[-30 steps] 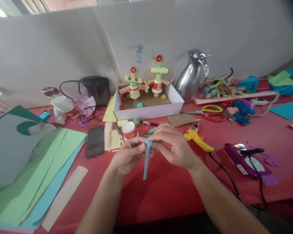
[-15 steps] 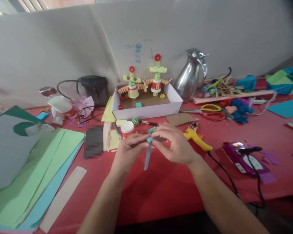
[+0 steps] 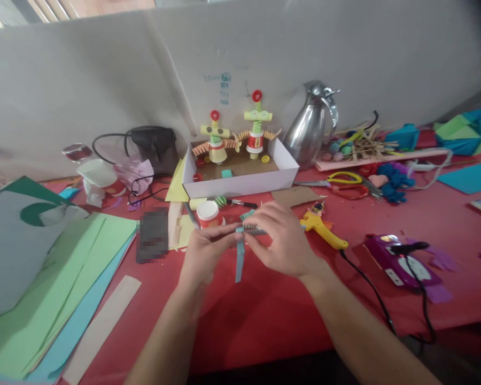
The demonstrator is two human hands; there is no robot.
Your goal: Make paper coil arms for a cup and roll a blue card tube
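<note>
- Risk: the fold may spring open. Cause: a slack pinch by the left hand (image 3: 208,248).
- Risk: creases may form askew. Cause: the two paper lengths meeting off-square.
- Left fingers: pinching the blue paper strip (image 3: 239,262) at its fold.
- Right hand (image 3: 278,240): fingers curled about the sideways length; firm contact cannot be told.
- Position: strip between both hands, above the red table (image 3: 260,321); one length hangs below the left fingertips, another points toward the glue gun (image 3: 324,232).
</note>
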